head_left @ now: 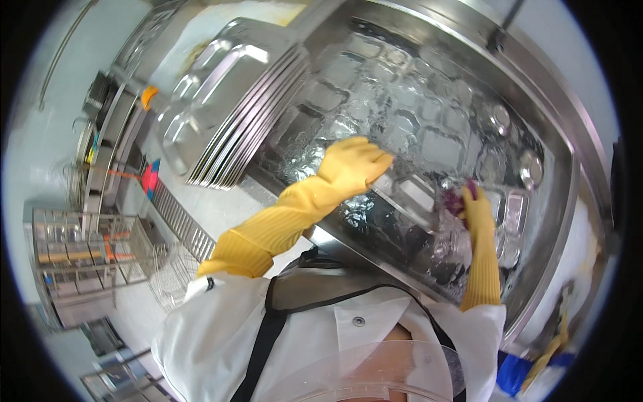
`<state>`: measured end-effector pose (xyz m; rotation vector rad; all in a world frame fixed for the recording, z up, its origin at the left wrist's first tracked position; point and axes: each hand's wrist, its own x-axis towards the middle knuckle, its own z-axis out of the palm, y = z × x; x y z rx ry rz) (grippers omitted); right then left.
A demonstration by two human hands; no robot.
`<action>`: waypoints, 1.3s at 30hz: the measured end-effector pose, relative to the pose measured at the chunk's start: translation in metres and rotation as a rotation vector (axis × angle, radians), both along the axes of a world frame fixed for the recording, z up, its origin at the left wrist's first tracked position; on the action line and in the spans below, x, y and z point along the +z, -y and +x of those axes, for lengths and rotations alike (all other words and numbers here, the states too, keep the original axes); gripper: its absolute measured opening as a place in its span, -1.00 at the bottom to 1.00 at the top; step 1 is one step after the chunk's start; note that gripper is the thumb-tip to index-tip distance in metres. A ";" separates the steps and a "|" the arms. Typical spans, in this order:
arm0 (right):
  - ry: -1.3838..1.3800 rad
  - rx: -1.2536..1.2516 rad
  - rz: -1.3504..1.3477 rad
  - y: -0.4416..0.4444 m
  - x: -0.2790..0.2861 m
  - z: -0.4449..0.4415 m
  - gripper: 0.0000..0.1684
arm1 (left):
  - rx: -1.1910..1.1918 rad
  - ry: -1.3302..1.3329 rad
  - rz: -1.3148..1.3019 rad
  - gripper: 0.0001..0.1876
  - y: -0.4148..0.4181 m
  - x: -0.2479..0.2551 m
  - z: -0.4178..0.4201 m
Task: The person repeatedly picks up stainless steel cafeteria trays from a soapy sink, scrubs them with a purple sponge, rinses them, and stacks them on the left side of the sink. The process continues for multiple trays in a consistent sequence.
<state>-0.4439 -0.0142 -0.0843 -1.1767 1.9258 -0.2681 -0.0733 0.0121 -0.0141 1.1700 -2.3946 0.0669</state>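
Both my hands wear long yellow rubber gloves and reach over a steel sink (555,241) of water. My left hand (356,158) grips the left end of a stainless steel compartment tray (418,193), which is tilted at the water's surface. In my right hand (477,208) is a dark purple scrubbing pad (453,202), close to the tray's right end; whether the pad touches it is hard to tell. Several more compartment trays (442,148) lie under the rippling water. Two small round metal pieces (531,170) sit along the sink's right side.
Left of the sink, several compartment trays stand in a leaning stack (236,110). A floor drain grate (183,221), a red and blue brush head (150,178) and a wire rack (85,251) are farther left. Something blue (512,374) is at lower right.
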 end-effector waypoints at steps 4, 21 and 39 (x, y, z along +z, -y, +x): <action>-0.154 -0.182 -0.115 0.072 -0.108 -0.063 -0.24 | 0.263 -0.287 0.022 -0.71 -0.002 0.070 0.051; -0.629 0.780 0.009 0.108 -0.210 0.026 -0.53 | 1.336 -1.120 0.388 -0.71 -0.127 0.081 0.306; -0.255 1.214 -0.179 -0.069 -0.091 0.099 -0.72 | 0.181 -0.561 1.144 -0.32 0.047 -0.158 0.027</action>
